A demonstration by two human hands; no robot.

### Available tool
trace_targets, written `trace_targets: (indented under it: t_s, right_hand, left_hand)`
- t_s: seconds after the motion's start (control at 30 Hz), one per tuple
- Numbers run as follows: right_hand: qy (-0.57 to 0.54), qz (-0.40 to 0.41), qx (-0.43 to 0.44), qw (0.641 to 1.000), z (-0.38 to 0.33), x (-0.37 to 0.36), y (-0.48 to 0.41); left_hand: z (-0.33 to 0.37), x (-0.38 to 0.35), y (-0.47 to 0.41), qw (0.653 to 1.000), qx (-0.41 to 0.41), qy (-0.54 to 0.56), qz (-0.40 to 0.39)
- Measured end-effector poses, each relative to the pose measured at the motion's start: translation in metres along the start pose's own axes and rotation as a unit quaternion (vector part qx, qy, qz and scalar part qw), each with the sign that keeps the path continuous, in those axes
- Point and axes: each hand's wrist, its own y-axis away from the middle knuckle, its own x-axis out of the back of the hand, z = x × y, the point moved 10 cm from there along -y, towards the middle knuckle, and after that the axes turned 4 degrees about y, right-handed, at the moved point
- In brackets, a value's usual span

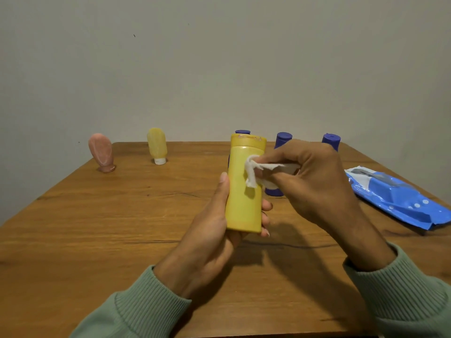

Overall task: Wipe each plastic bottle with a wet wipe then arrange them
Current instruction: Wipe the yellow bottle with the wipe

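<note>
Left hand grips an upright yellow bottle, cap closed, contents hidden, above the wooden table. Right hand pinches a white wet wipe against its upper front. Behind: three blue-capped bottles. Far left: pink tube and yellow tube, standing on their caps. Right: blue wipe pack, lying flat.
</note>
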Motion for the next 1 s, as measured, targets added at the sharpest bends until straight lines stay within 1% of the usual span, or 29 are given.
trace_targets:
  t_s: [0.1, 0.13, 0.17, 0.2, 0.3, 0.33, 0.4, 0.5, 0.63, 0.7, 0.73, 0.8, 0.87, 0.93, 0.97, 1.0]
  right_hand:
    - [0.013, -0.114, 0.027, 0.993, -0.011, -0.022, 0.004]
    - [0.02, -0.143, 0.031, 0.989, -0.012, -0.027, 0.006]
    - [0.023, -0.148, 0.034, 0.988, -0.012, -0.028, 0.006]
    - [0.02, -0.13, 0.035, 0.991, -0.012, -0.025, 0.005]
    - [-0.009, -0.016, 0.017, 1.0, -0.004, -0.005, 0.002]
    - [-0.016, 0.006, 0.011, 1.0, -0.003, -0.002, 0.003]
    - [-0.014, 0.004, 0.007, 1.0, -0.002, -0.004, 0.003]
    - [0.0, -0.086, 0.0, 0.996, -0.004, -0.021, 0.004]
    - [0.0, -0.207, 0.002, 0.978, -0.012, -0.038, 0.012]
    - [0.004, -0.246, 0.008, 0.969, -0.015, -0.043, 0.016]
    - [0.004, -0.249, 0.013, 0.968, -0.016, -0.044, 0.016]
    - [-0.004, -0.214, 0.009, 0.977, -0.013, -0.037, 0.011]
    - [-0.018, -0.131, -0.012, 0.991, -0.003, -0.024, 0.004]
    - [-0.028, -0.06, -0.029, 0.997, 0.002, -0.013, 0.002]
    - [-0.029, -0.05, -0.033, 0.998, 0.002, -0.013, 0.003]
    - [-0.027, -0.06, -0.033, 0.997, 0.001, -0.015, 0.004]
  left_hand:
    - [0.002, 0.008, 0.0, 0.999, -0.002, 0.024, 0.027]
    - [0.002, 0.01, 0.001, 0.999, 0.0, 0.032, 0.036]
    - [0.002, 0.011, 0.001, 0.999, 0.0, 0.037, 0.039]
    - [0.002, 0.011, 0.002, 0.999, -0.004, 0.039, 0.037]
    - [0.004, 0.008, 0.002, 0.999, -0.016, 0.039, 0.028]
    - [0.004, 0.008, 0.002, 0.999, -0.015, 0.041, 0.03]
    - [0.004, 0.008, 0.002, 0.998, -0.013, 0.05, 0.036]
    - [0.005, 0.009, 0.004, 0.996, 0.001, 0.071, 0.051]
    - [0.002, 0.014, 0.005, 0.991, 0.018, 0.096, 0.089]
    - [0.002, 0.016, 0.005, 0.99, 0.018, 0.1, 0.102]
    - [0.002, 0.017, 0.006, 0.989, 0.015, 0.102, 0.103]
    - [0.004, 0.016, 0.006, 0.991, 0.007, 0.1, 0.094]
    - [0.005, 0.014, 0.006, 0.994, 0.001, 0.082, 0.078]
    - [0.005, 0.015, 0.006, 0.994, -0.002, 0.077, 0.082]
    - [0.005, 0.016, 0.005, 0.993, -0.001, 0.08, 0.085]
    - [0.004, 0.017, 0.005, 0.993, 0.001, 0.083, 0.088]
